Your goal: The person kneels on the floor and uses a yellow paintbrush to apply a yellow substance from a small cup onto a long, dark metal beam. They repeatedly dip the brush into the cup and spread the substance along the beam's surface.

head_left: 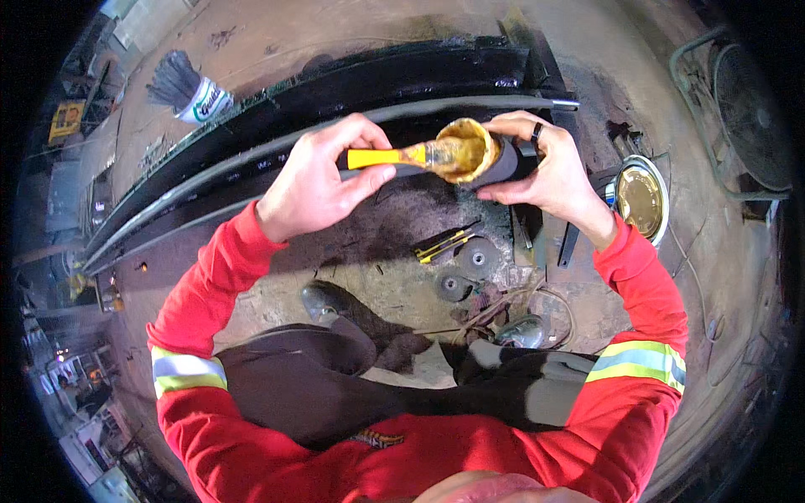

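- Head view: the left hand [319, 180] is closed around the yellow handle of a brush [411, 155], thumb underneath and fingers curled over the top, so the handle runs out to the right from the fist.
- The brush's bristles, thick with amber grease, lie inside the mouth of a dark tube end [490, 159] that sits between the two hands, just right of the left thumb.
- The right hand [549, 172] wraps that tube end from the right side, fingertips touching its rim above and below; a dark ring shows on one finger.
- Beyond both hands, long dark steel bars [335, 101] run across from left to right, close behind the knuckles.
- Right of the right wrist, an open round tin [641, 199] of amber grease stands on the floor, near but apart.
- Below the hands, two grinding discs [465, 268] and a yellow-and-black tool [444, 245] lie on the ground, by the person's dark shoes [323, 300].
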Demonstrator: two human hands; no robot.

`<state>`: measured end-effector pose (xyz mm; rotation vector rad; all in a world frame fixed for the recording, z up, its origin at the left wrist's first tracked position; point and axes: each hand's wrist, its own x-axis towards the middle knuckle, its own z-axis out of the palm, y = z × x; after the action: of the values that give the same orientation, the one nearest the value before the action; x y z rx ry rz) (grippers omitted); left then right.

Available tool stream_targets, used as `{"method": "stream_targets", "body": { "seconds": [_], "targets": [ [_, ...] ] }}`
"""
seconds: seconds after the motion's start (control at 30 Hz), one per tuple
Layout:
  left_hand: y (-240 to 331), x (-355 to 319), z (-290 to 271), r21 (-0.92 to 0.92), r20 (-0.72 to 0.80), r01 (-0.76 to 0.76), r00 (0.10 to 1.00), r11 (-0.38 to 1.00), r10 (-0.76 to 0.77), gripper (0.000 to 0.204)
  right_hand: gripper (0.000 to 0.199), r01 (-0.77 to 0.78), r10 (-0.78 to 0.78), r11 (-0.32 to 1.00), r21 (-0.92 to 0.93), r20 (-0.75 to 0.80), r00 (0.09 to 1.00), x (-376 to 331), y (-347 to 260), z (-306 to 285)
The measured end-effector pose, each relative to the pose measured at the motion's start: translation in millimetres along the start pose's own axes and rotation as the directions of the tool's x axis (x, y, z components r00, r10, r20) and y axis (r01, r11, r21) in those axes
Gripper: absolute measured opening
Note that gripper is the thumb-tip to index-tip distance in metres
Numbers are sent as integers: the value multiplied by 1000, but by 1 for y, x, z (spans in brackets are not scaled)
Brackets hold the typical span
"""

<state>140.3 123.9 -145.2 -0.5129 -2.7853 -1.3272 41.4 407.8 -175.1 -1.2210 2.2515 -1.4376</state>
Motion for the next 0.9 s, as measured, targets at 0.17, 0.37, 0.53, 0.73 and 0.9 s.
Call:
{"method": "stream_targets", "body": {
  "seconds": [0.17,0.37,0.53,0.73,0.9],
  "targets": [
    [-17,-15,3,-168,-61,116,990,979,-128,21,65,-1,-2,999,-33,-67,998,5,10,18],
    [-32,-23,-6,-200,-67,145,985,969,-161,23,63,-33,34,999,15,-95,995,6,13,23],
    [-25,-14,-27,-93,-128,48,990,995,-59,21,67,-22,23,1000,8,-84,996,5,13,14],
    [29,0,-57,426,21,-183,981,886,192,18,67,68,-67,998,1,-108,992,3,14,8],
    [64,6,-49,658,110,-318,937,683,331,22,68,123,-131,989,-86,-88,988,5,10,3]
  ]
}}
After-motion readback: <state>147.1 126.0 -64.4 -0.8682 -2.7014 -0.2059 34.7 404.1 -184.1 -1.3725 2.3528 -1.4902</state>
